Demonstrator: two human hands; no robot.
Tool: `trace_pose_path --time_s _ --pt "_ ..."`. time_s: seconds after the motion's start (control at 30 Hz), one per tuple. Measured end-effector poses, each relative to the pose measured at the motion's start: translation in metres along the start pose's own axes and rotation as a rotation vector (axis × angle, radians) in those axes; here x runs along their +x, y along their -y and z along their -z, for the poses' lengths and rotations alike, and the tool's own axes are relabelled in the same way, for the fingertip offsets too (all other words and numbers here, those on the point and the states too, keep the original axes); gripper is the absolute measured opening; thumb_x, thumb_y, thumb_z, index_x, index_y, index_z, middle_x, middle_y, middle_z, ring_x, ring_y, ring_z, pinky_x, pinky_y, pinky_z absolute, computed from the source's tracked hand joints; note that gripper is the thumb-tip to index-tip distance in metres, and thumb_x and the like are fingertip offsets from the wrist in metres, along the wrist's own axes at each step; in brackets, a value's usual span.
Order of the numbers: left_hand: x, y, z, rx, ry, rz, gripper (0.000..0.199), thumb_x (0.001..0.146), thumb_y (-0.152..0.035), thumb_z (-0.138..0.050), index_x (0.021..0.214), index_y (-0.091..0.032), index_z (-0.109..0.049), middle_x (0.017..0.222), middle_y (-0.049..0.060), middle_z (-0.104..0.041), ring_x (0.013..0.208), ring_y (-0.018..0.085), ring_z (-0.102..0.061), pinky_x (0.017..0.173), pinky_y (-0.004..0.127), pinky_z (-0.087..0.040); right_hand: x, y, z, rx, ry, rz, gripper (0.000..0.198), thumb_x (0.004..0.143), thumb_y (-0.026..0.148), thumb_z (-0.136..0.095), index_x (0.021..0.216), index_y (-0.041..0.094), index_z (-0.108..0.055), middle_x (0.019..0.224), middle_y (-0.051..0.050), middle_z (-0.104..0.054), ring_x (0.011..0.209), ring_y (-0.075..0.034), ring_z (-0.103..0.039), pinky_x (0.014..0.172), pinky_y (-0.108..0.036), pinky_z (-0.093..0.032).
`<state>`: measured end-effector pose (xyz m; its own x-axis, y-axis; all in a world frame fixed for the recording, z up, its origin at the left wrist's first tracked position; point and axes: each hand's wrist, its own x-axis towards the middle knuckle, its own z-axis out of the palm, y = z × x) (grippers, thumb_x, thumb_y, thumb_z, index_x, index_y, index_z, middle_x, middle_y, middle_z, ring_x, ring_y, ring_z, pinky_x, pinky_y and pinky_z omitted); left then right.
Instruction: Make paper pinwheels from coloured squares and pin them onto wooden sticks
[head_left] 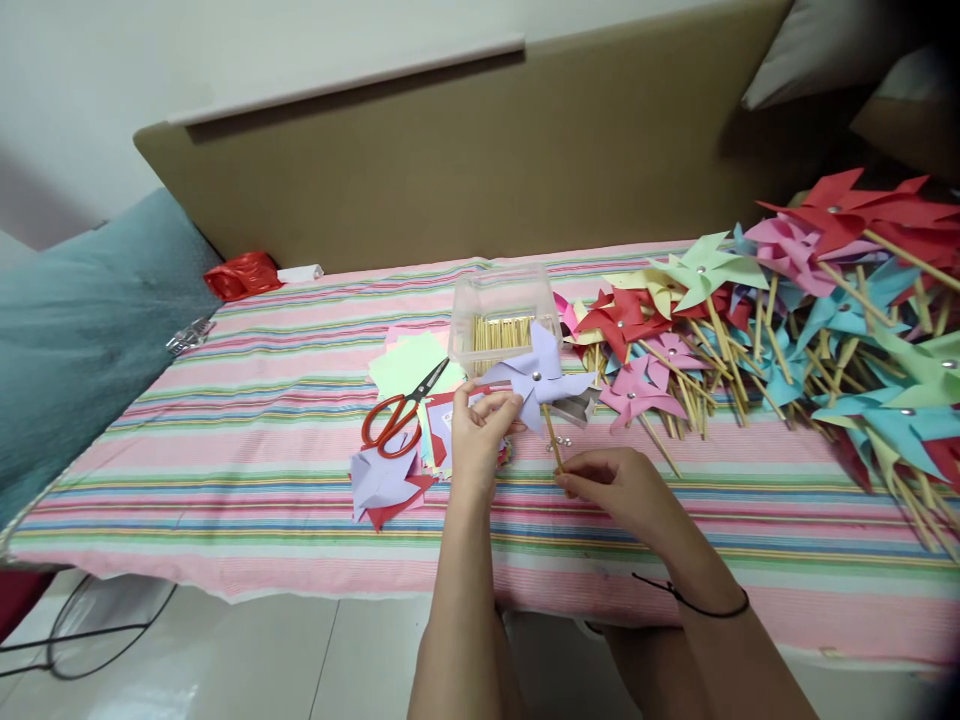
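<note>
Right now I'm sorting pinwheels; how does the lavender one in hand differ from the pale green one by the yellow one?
The lavender pinwheel is held, its stick in the right hand; the pale green pinwheel rests on the pile. The lavender pinwheel is before the clear box, the pale green pinwheel right of it. Both have pointed paper blades and a silvery centre.

The lilac paper pinwheel (551, 388) partly hides a grey metal object (576, 407); silvery bits (568, 441) nearby are shiny specks — too small to identify. The right edge crops a pale-green paper pinwheel (924, 368).
</note>
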<state>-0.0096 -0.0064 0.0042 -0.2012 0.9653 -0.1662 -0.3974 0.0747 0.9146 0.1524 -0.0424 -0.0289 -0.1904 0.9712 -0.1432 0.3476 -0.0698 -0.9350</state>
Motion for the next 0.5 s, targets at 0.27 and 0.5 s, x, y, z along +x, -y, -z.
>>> trace_pose_path --time_s 0.27,0.5 --pt "0.0028 0.0033 0.0014 -0.026 -0.029 -0.074 0.064 0.059 -0.023 -0.083 0.112 -0.018 -0.048 0.082 0.004 -0.07 0.067 0.013 -0.066 0.065 0.024 -0.049 -0.0014 0.0035 -0.0004 -0.079 0.13 0.003 0.018 0.077 0.031 -0.063 0.069 0.018 -0.074 0.068 -0.003 -0.072 0.065 -0.019 -0.065 0.06 -0.028 -0.047" --pt "0.0042 0.0023 0.0083 -0.011 -0.009 -0.051 0.069 0.057 -0.022 -0.084 0.116 -0.018 -0.048 0.073 0.0 -0.068 0.06 0.012 -0.064 0.062 0.024 -0.048 -0.0025 0.0022 0.0017 -0.066 0.166 -0.023 0.019 0.076 0.031 -0.063 0.071 0.017 -0.075 0.071 -0.005 -0.073 0.069 -0.021 -0.066 0.063 -0.03 -0.048"
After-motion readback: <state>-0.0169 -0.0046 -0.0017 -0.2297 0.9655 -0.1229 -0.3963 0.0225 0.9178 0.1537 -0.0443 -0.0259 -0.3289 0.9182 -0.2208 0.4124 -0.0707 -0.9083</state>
